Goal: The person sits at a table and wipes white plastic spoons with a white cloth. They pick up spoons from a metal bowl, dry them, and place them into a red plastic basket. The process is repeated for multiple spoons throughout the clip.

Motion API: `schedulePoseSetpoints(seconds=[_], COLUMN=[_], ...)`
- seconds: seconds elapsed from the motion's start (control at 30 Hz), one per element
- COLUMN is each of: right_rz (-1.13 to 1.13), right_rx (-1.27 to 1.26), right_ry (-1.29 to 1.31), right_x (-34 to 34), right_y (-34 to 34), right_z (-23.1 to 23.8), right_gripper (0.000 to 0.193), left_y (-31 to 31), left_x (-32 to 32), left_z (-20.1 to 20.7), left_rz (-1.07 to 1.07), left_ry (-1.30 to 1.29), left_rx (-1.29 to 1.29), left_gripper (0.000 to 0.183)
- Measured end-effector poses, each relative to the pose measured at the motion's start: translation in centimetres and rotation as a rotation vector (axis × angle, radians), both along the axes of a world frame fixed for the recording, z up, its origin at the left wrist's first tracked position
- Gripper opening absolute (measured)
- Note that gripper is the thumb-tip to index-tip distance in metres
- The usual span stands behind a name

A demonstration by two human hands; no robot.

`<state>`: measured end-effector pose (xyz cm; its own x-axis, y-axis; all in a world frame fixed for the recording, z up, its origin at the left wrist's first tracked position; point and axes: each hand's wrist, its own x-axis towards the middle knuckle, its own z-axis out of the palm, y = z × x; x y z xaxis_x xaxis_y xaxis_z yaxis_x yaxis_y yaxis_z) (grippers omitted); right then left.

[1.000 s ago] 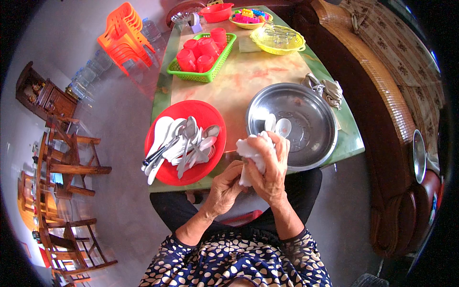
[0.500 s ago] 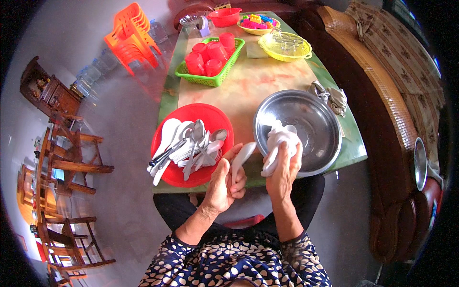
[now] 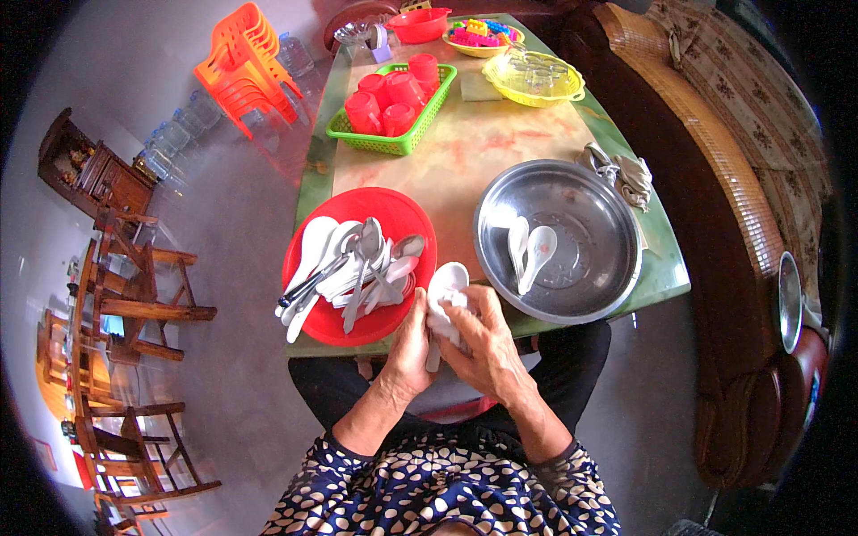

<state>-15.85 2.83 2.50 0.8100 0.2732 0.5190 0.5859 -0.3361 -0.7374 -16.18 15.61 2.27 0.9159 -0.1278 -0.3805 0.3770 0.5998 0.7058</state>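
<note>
Over the table's near edge, my left hand (image 3: 411, 355) grips a white soup spoon (image 3: 449, 276), its bowl pointing away from me. My right hand (image 3: 490, 351) presses a bunched white cloth (image 3: 444, 327) against the spoon, hiding most of its handle. To the left, a red round basin (image 3: 418, 225) holds a pile of white soup spoons (image 3: 315, 250) and several metal spoons (image 3: 368, 239). On the right stands a steel basin (image 3: 594, 268), in which two white soup spoons (image 3: 539, 250) lean against the near left wall.
Farther up the table (image 3: 465, 170) are a green basket (image 3: 402, 146) of red cups (image 3: 404, 89), a yellow basket (image 3: 536, 100) with clear glasses, and a bowl of colourful blocks (image 3: 483, 37). A crumpled grey cloth (image 3: 633, 183) lies beside the steel basin. Orange stacked chairs (image 3: 241, 71) stand left.
My right hand has brought the white cloth leftward from the steel basin onto the spoon in my left hand. Two spoons in the steel basin are now in plain sight.
</note>
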Motion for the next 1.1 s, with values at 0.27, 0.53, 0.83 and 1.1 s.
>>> schedulePoseSetpoints(seconds=[0.27,0.53,0.83,1.1], right_rz=[-0.434,0.054,-0.062,-0.222], right_rx=[0.099,0.028,0.004,0.05], right_ry=[-0.071,0.051,0.055,0.04], right_x=[1.3,0.6,0.9,1.1], right_y=[1.2,0.1,-0.7,1.6], right_z=[1.8,1.5,1.1,1.6], right_gripper=[0.039,0.056,0.057,0.044], left_y=[-1.0,-0.9,-1.2,-1.9], left_x=[-0.7,-0.5,-0.8,-1.3], left_z=[1.5,0.4,0.6,-0.1], left_rz=[0.053,0.167,0.079,0.157], left_ry=[-0.133,-0.121,-0.068,-0.06], left_rx=[0.03,0.062,-0.1,-0.188], left_gripper=[0.05,0.048,0.042,0.045])
